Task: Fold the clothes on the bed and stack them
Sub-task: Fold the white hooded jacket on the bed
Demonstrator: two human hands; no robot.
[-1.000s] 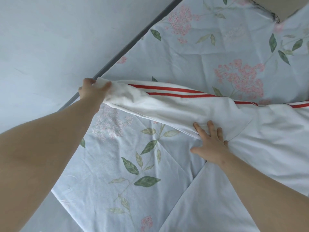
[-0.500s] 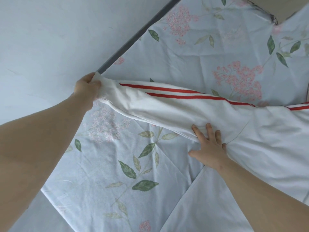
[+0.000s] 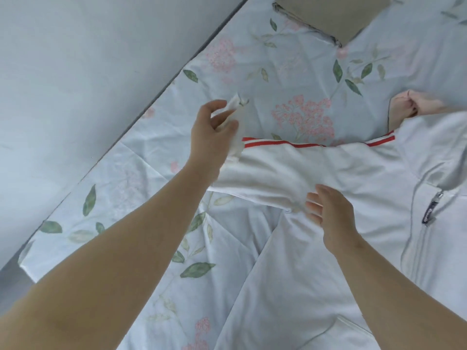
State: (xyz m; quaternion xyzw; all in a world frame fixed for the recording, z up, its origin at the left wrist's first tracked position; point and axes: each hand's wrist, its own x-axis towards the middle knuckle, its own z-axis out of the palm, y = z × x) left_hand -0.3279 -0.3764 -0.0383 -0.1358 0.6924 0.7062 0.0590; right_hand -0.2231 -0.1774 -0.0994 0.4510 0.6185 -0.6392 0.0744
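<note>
Left hand [image 3: 212,137] pinches sleeve [image 3: 265,170]; right hand [image 3: 331,213] touches jacket [image 3: 374,188].

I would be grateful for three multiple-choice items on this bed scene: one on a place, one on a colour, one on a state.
1. Where is the folded tan cloth? A on a chair; B on the bed beyond the white jacket; C on the floor.
2. The jacket's sleeve stripes are: A blue; B red; C green.
3. The left hand: A grips the sleeve cuff; B lies flat; C holds a hanger.
Key: B, it lies on the floral bed at the view's top; B, red lines edge the sleeve; A, its fingers curl round the cuff.
</note>
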